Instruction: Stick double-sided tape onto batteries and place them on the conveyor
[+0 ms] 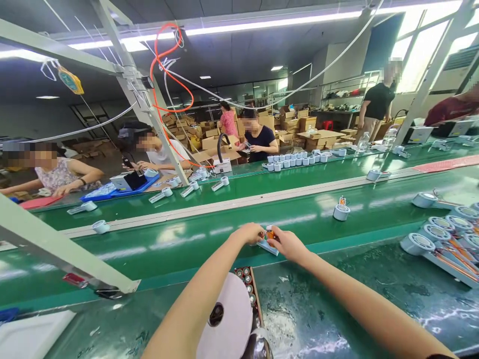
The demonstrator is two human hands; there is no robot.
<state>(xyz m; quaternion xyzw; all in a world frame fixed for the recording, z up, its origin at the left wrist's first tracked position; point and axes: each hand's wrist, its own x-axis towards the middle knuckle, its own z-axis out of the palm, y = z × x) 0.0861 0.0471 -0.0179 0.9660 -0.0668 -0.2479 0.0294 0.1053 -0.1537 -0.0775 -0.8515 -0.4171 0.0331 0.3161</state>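
The green conveyor belt point(194, 244) looks glossy and smooth (lights reflect off it); the fan parts point(417, 244) are pale plastic, the boxes point(288, 135) matt cardboard.

Both hands point(269, 240) meeting over conveyor belt point(187, 249); tape roll point(224, 319) nearer, fan parts point(441, 234) right; workers point(258, 137) behind

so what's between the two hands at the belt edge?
In the head view, a small pale-blue flat part with an orange piece sits between the left hand and right hand; both grip it.

No legible txt/labels anywhere near the green conveyor belt point(232, 199); boxes, parts, yellow tag too blurry to read.
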